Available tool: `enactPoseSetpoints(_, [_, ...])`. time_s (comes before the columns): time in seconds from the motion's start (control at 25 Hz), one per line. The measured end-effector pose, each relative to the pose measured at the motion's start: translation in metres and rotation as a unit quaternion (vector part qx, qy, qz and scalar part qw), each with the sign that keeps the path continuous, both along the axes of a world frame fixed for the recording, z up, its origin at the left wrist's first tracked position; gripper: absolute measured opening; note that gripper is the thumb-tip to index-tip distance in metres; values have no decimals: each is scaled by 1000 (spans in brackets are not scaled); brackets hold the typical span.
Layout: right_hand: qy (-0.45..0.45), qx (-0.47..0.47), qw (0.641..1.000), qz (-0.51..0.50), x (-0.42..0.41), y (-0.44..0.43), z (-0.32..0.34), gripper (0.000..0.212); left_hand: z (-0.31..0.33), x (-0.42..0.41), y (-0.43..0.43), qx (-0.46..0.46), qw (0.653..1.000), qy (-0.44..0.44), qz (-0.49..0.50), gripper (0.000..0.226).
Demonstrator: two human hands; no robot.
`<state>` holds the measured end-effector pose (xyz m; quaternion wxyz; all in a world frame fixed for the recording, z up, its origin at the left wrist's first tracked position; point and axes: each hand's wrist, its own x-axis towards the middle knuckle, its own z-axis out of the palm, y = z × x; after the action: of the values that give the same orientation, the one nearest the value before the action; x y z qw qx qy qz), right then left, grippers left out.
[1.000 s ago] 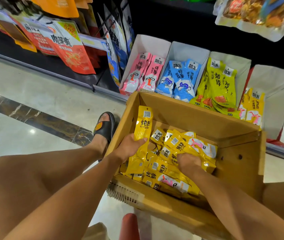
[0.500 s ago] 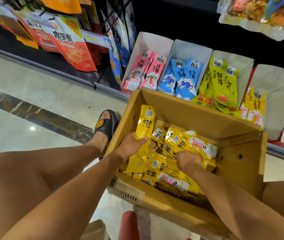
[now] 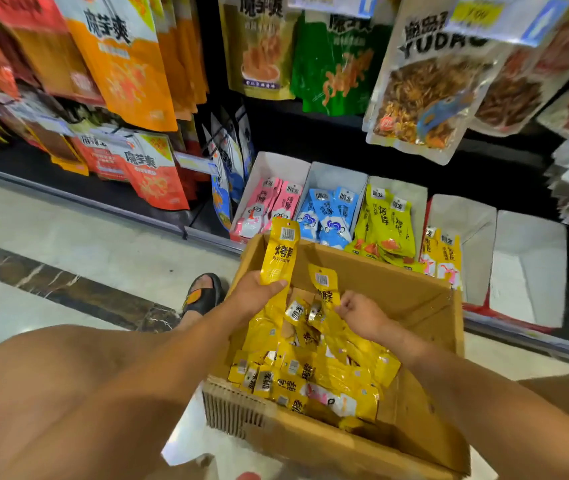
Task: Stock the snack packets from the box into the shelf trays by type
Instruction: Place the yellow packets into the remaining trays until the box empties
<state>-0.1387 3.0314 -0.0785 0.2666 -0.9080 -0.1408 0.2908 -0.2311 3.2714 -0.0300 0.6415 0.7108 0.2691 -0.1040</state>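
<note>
You are holding one yellow packet point(image 3: 280, 256) upright in your left hand point(image 3: 253, 295), fingers closed around its lower end, its barcode end sticking up past the far-left rim of the box point(image 3: 425, 308). Your right hand point(image 3: 359, 311) is pinching a second yellow packet point(image 3: 324, 285) by its lower edge, fingers curled tight. Beneath both hands, more yellow packets are lying in a loose, slippery pile point(image 3: 311, 368) inside the box.

The risks, as a judgement: the pinch on the right looks light, so that packet could be slipping back into the pile as you lift. The matching yellow tray point(image 3: 463, 216) is sitting beyond your right hand, and the lime-green tray point(image 3: 397, 188) just left of it is holding similar-looking packets, so a hurried reach could be mixing types. Reaching across the box could also be tipping it.

Beyond your left hand, pink point(image 3: 269, 164) and blue point(image 3: 338, 173) trays are standing side by side. An empty white tray point(image 3: 529, 258) is sitting farthest right. Large snack bags point(image 3: 425, 81) are hanging overhead. The box is resting on a pale polished floor point(image 3: 68, 230) with a dark marble stripe, your sandalled foot point(image 3: 203, 294) left of it.
</note>
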Motion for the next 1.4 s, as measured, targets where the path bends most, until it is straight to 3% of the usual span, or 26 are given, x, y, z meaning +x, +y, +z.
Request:
enactPoseSetpoints(0.12, [50,122,984,-116,15,0,54,28,43,11,-3,21,999,-38,4,19])
enactPoseSetpoints(0.24, [72,245,942,-217,29,-10,117,26,78,24,-10,6,998,-63,-12,19])
enactPoseSetpoints(0.4, [90,348,898,-252,23,-29,184,26,112,38,-31,-6,997,-70,-43,33])
enactPoseSetpoints(0.48, [89,373,887,-258,18,-42,201,20,126,43,-46,-50,995,-73,-54,30])
enactPoseSetpoints(0.6, [112,407,863,-277,17,-59,206,13,135,55,-70,-131,989,-46,-51,52])
enactPoseSetpoints(0.72, [144,424,843,-299,19,-71,203,17,135,70,-92,-203,978,-33,-23,67])
enactPoseSetpoints(0.84, [145,417,843,-306,25,-81,193,22,145,77,-123,-237,971,-8,-21,67])
enactPoseSetpoints(0.96, [153,441,821,-329,28,-86,190,29,144,87,-140,-224,974,-12,-36,60])
enactPoseSetpoints(1.12, [193,482,774,-362,32,-91,196,23,148,92,-145,-242,967,-19,-80,51])
enactPoseSetpoints(1.24, [228,503,739,-386,38,-90,196,40,155,96,-147,-241,965,-43,-100,31])
enactPoseSetpoints(1.4, [248,530,714,-384,44,-83,194,32,141,113,-138,-189,976,-52,-98,44])
